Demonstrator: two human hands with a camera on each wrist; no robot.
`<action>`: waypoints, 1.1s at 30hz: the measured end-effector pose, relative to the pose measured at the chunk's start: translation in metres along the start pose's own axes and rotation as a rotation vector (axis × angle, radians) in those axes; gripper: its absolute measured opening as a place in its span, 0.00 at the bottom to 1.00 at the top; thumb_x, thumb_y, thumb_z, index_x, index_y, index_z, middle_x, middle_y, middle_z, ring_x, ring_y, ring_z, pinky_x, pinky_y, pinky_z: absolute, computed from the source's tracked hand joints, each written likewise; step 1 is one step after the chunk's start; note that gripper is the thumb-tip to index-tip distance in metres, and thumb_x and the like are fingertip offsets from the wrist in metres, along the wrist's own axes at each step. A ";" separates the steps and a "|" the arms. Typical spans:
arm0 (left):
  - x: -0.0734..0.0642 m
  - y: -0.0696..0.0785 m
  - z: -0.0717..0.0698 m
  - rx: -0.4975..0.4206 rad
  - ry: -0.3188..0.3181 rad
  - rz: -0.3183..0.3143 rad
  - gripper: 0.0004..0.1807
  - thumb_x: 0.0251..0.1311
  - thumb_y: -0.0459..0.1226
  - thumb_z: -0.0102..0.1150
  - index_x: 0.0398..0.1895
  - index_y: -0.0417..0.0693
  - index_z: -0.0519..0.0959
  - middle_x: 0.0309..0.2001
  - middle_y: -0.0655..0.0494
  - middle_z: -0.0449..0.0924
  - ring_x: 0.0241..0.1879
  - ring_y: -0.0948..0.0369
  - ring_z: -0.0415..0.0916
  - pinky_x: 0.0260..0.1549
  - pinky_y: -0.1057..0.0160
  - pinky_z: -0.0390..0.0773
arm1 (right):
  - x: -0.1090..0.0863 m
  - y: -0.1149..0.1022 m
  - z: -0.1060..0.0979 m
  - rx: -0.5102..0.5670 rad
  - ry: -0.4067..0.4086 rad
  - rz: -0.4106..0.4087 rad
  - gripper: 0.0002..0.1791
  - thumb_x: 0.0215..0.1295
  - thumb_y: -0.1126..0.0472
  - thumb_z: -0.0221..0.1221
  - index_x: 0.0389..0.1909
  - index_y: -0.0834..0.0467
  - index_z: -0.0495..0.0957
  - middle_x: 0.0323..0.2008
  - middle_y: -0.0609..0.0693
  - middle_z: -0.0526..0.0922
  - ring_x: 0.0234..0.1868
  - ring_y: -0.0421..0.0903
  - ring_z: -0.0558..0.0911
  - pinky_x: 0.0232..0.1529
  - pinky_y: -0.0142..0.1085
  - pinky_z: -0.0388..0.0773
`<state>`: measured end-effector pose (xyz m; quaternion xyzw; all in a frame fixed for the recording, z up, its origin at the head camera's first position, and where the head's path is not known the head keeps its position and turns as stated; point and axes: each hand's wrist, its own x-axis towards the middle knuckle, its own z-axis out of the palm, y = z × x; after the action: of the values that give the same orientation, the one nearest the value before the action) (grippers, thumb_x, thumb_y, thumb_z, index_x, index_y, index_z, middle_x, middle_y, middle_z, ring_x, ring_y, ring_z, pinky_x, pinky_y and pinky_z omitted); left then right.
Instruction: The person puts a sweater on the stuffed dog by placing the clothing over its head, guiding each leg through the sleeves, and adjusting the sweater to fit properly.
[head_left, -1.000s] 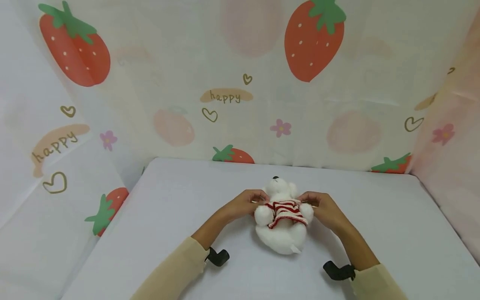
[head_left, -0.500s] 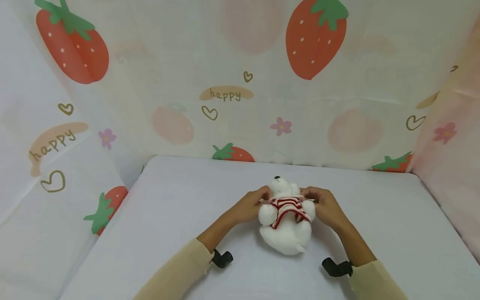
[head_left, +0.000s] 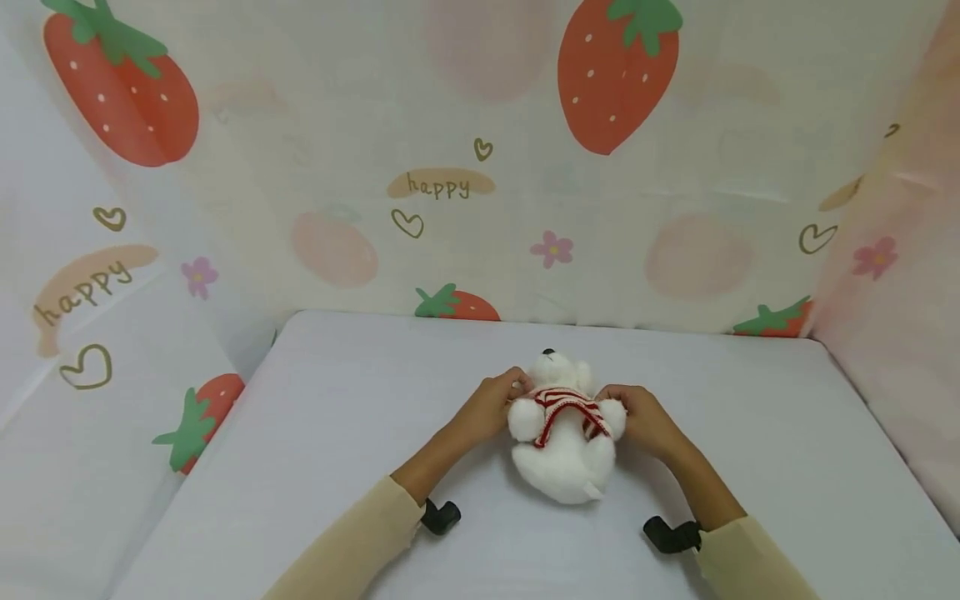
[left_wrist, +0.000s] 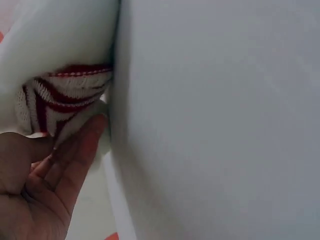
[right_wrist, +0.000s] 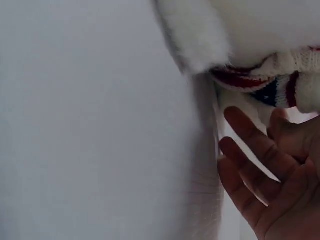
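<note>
A white plush bear point(head_left: 567, 471) lies on its back on the white table, its black nose toward the far edge. It wears a red-and-white striped knitted sweater point(head_left: 564, 398), bunched high so that the belly shows. My left hand point(head_left: 483, 408) is at the bear's shoulder on the left; in the left wrist view its thumb and fingers pinch the sweater's edge point(left_wrist: 70, 95). On the other side, my right hand point(head_left: 647, 423) pinches the knit near the shoulder between thumb and index finger, the other fingers spread. A dark blue patch of the sweater point(right_wrist: 270, 92) shows in the right wrist view.
The white table point(head_left: 360, 375) reaches back to a curtain point(head_left: 615, 208) printed with strawberries and hearts, which also hangs at both sides. A black wrist mount point(head_left: 441, 517) sits on the left wrist and another black mount point(head_left: 671, 535) on the right.
The sweater's front hem has risen toward the bear's neck and more of the white belly is bare. Both hands stay at the shoulders, and the head view has shifted slightly.
</note>
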<state>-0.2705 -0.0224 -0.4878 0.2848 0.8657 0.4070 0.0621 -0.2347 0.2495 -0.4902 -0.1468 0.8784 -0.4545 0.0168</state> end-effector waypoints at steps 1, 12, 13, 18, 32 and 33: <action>-0.001 0.000 0.000 0.037 0.004 0.002 0.07 0.71 0.32 0.58 0.48 0.45 0.74 0.48 0.45 0.87 0.44 0.57 0.82 0.40 0.60 0.78 | 0.000 0.000 0.000 -0.020 -0.007 -0.001 0.07 0.57 0.69 0.69 0.36 0.59 0.84 0.37 0.50 0.85 0.40 0.45 0.78 0.42 0.40 0.76; -0.034 0.007 -0.012 -0.185 -0.098 -0.087 0.08 0.70 0.30 0.57 0.38 0.38 0.86 0.29 0.53 0.86 0.27 0.64 0.82 0.29 0.66 0.82 | -0.019 -0.014 -0.007 -0.011 0.027 0.072 0.10 0.64 0.70 0.60 0.43 0.59 0.85 0.45 0.53 0.86 0.51 0.53 0.82 0.45 0.43 0.76; -0.039 0.007 -0.014 -0.249 -0.122 -0.085 0.09 0.70 0.30 0.56 0.39 0.36 0.86 0.30 0.51 0.87 0.29 0.63 0.83 0.31 0.65 0.83 | -0.022 -0.017 -0.008 -0.008 0.039 0.086 0.10 0.67 0.69 0.58 0.46 0.60 0.84 0.46 0.54 0.86 0.51 0.54 0.83 0.45 0.42 0.78; -0.061 0.006 -0.020 -0.408 -0.156 -0.109 0.09 0.65 0.30 0.62 0.43 0.35 0.87 0.36 0.49 0.88 0.35 0.62 0.84 0.38 0.63 0.84 | -0.048 -0.036 -0.011 -0.026 0.207 0.072 0.08 0.74 0.62 0.57 0.44 0.61 0.83 0.36 0.52 0.87 0.38 0.49 0.86 0.37 0.35 0.82; -0.072 0.030 -0.001 -0.056 0.105 -0.050 0.08 0.57 0.47 0.74 0.28 0.54 0.92 0.25 0.68 0.86 0.19 0.73 0.74 0.17 0.71 0.68 | -0.066 -0.036 0.009 -0.120 0.268 -0.230 0.08 0.59 0.70 0.70 0.39 0.59 0.90 0.36 0.48 0.90 0.36 0.37 0.87 0.31 0.30 0.82; -0.071 0.031 0.000 -0.032 0.117 -0.033 0.08 0.57 0.46 0.74 0.27 0.53 0.92 0.24 0.68 0.86 0.19 0.74 0.72 0.17 0.72 0.68 | -0.066 -0.036 0.010 -0.123 0.268 -0.239 0.08 0.59 0.71 0.70 0.39 0.60 0.90 0.36 0.49 0.90 0.36 0.37 0.87 0.30 0.31 0.82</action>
<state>-0.1977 -0.0457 -0.4736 0.2451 0.8658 0.4356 0.0228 -0.1614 0.2399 -0.4742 -0.1888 0.8752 -0.4143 -0.1633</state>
